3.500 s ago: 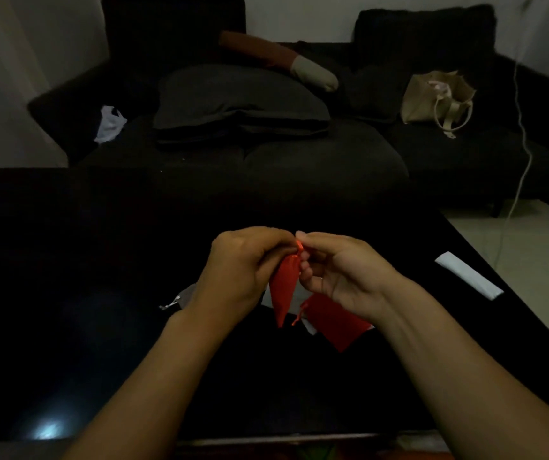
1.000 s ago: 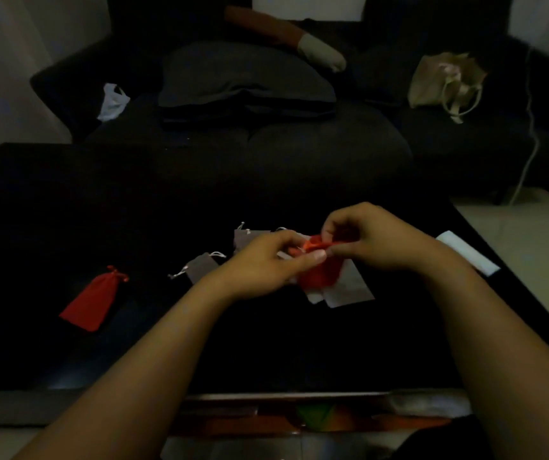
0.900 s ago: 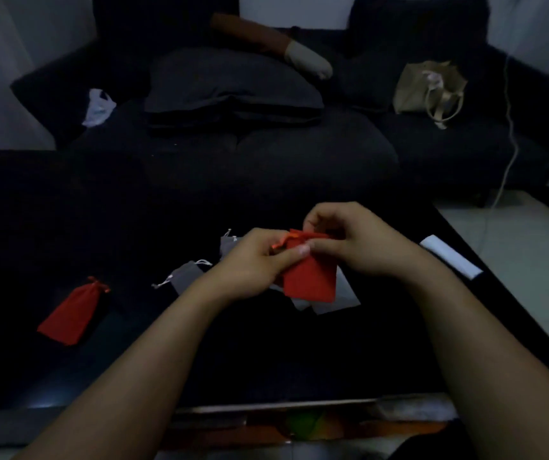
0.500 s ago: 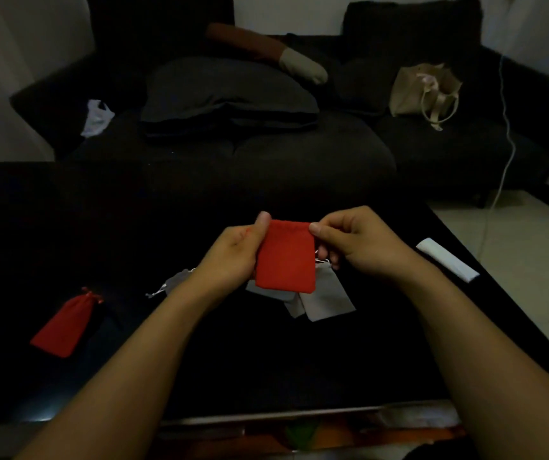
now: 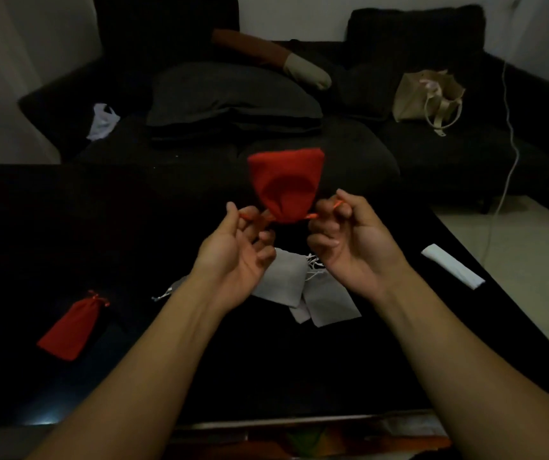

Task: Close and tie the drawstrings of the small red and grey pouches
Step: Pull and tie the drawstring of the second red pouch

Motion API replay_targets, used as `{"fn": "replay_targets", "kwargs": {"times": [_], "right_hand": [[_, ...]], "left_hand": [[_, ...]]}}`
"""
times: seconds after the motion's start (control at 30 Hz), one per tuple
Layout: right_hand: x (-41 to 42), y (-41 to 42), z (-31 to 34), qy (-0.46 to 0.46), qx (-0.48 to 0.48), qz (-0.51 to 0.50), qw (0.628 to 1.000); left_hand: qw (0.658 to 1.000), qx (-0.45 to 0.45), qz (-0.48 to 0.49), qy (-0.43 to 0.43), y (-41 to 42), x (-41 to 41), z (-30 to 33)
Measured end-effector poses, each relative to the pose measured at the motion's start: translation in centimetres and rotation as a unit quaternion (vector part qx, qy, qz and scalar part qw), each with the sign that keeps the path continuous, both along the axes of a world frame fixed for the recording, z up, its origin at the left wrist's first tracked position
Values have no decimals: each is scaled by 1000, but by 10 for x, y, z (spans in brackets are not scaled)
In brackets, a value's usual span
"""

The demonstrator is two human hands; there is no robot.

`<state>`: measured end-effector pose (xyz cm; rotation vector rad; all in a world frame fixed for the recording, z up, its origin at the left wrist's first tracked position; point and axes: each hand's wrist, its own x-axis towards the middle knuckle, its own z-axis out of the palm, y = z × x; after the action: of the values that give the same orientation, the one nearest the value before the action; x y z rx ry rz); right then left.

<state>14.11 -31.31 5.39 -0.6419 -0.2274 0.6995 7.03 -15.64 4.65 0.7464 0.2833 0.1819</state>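
Note:
A red pouch (image 5: 285, 184) hangs in the air above the black table (image 5: 134, 227), its gathered mouth pointing down toward me. My left hand (image 5: 236, 247) pinches the orange drawstring on its left side. My right hand (image 5: 349, 240) pinches the drawstring on its right side, and the two strings are stretched apart. Several grey pouches (image 5: 299, 287) lie overlapping on the table under my hands. Another red pouch (image 5: 72, 325) with its neck cinched lies at the table's left.
A white folded strip (image 5: 452, 270) lies near the table's right edge. Behind the table stands a dark sofa (image 5: 465, 151) with a large cushion (image 5: 230, 101), a beige tote bag (image 5: 427, 96) and a white cable (image 5: 508, 134) hanging at right.
Half a second ago I held the red pouch flat by its top corners. Now it is flipped with its mouth down and cinched, my hands pulling both drawstrings outward.

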Motion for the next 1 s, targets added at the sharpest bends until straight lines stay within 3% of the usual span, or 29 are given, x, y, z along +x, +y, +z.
{"fn": "replay_targets", "kwargs": {"times": [0.17,0.37,0.6,0.7,0.77,0.93,1.0], "right_hand": [[4,5,0,-52,-142,-78,985],[-5,12,-4,-132,-168,-50,976],[-9,19,-6,-82,-195,-59,976],[-8,20,-10,-73,-236,-65,967],[-6,18,-11,-55,-240,-72,967],[-4,13,-9,-23,-163,-57,985],[-5,14,-9,-42,-153,-54,986]], "left_hand": [[991,111,72,-12,4,4,1],[992,122,-17,-20,-2,2,7],[960,278,24,4,-1,4,-5],[924,377,65,3,-4,0,-5],[936,340,90,-1,-5,1,-5],[991,115,73,-11,-2,5,0],[989,138,58,-6,-3,5,-1]]}}
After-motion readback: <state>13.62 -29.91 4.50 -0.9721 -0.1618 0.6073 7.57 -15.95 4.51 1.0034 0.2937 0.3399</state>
